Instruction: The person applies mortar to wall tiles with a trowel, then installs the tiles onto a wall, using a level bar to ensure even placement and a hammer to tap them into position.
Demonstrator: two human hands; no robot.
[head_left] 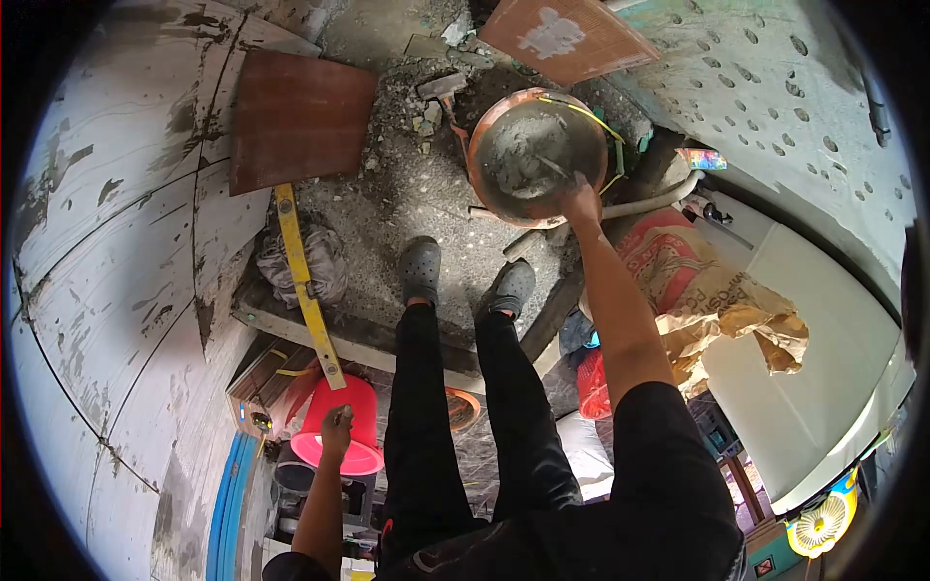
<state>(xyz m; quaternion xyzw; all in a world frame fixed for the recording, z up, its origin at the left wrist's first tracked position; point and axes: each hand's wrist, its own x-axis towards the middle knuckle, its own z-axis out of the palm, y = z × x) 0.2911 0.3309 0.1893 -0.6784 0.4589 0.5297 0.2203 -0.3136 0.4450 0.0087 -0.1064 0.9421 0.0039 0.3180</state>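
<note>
My right hand [581, 201] is closed at the near right rim of a round orange-brown basin [481, 174]. Grey wet mortar [528, 145] lies in the basin, and a thin tool [554, 167] sticks out of it toward that hand, its grip hidden by the fingers. My left hand [337, 422] hangs low at the left with its fingers curled, in front of a pink-red bucket [351, 412]. Whether it holds anything is too small to tell. Above it, a yellow spirit level [305, 281] leans at a slant.
Reddish-brown tiles [302, 121] [572, 39] stand at the back left and back right. A hammer-like tool [443, 87] lies left of the basin. A torn paper sack [717, 300] and white appliance [814, 339] are at right. My shoes [419, 269] stand near the ledge.
</note>
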